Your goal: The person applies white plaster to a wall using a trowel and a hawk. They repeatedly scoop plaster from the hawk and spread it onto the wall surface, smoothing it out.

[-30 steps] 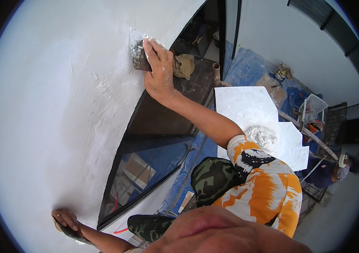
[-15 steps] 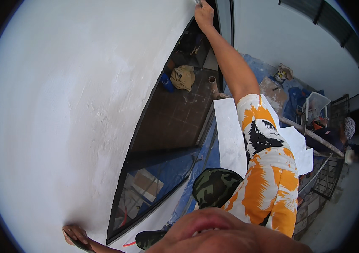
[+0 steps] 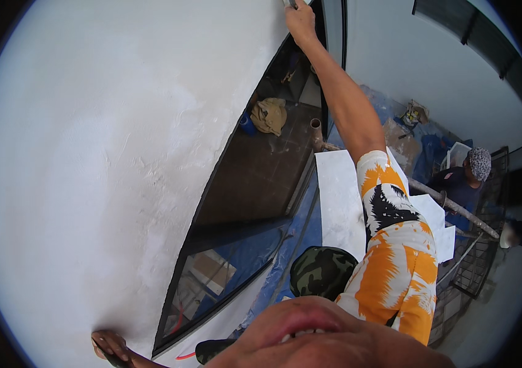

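A large white wall [image 3: 107, 159] with fresh-looking smears and ridges fills the left side. At the top, my right hand [image 3: 301, 24] is closed on a greyish tool, mostly cut off by the picture's edge, beside the wall's dark border. My right arm reaches up in a white, orange and black sleeve [image 3: 383, 202]. Low on the left, my left hand [image 3: 110, 345] is against the wall with curled fingers. A dark, thin thing shows in it, too little of it to name.
A dark-framed opening [image 3: 255, 178] borders the wall, with a tan cloth bundle [image 3: 269, 116] inside. White boards [image 3: 340, 202] and scaffold poles [image 3: 451, 205] stand below my arm. A co-worker [image 3: 472, 175] in a patterned head covering is at the right. Blue sheeting [image 3: 316, 221] covers part of the floor.
My right hand has shifted slightly right and down, still on the tool. My left hand has stayed almost in place. The co-worker has moved left and up in the view.
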### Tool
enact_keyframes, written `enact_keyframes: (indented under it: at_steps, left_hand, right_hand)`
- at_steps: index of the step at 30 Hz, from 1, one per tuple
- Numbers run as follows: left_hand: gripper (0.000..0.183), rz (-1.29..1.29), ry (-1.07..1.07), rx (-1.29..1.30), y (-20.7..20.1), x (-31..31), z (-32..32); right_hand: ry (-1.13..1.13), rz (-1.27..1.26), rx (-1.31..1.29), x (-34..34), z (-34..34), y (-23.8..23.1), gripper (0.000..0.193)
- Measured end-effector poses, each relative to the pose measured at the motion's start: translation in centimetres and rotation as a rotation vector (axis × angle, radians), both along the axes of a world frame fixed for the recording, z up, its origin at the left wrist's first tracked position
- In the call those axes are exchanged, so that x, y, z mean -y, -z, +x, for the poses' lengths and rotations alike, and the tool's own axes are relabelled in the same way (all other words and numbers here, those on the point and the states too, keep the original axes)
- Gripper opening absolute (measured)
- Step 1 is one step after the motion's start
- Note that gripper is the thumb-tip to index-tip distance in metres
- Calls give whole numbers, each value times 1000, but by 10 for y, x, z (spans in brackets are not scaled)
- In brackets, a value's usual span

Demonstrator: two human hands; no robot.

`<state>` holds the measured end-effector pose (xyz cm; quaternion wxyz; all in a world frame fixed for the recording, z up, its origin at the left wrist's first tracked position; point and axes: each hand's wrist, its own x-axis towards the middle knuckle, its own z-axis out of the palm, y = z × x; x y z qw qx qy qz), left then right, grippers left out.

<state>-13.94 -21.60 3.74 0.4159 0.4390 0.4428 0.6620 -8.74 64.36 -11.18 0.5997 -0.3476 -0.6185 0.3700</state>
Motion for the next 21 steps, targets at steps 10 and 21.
enact_keyframes:
  at_steps: [10, 21]
  left_hand:
    - [16, -26, 71, -43, 0, 22, 2]
    - [20, 0, 9, 1, 3, 7, 3]
  right_hand:
    - [-187, 506, -8, 321, 51, 35, 61]
    - [75, 734, 22, 90, 12, 66, 67]
